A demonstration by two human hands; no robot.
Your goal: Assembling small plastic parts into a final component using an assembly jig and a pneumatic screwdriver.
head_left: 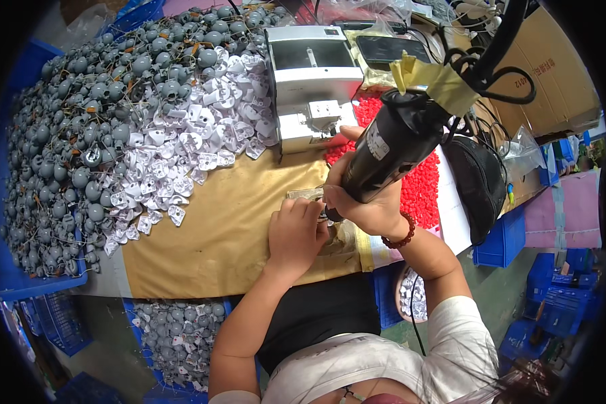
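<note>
Mustard-coloured cloth (202, 236) covers the bench in front of the silver machine (314, 77). From the head camera, the right hand (374, 209) wraps round a black power driver (384, 151) on the machine's near side, its nose down beside the left hand (295, 229), whose fingers curl inward; whether they pinch anything cannot be told. Judging by this pose, one piece seems mid-work, while white parts (202, 135) and grey parts (81, 135) heaped left of the machine, and red pieces (421, 188) to its right, appear left over. Fingers hide the nose's contact point; which pieces are finished is unclear.
</note>
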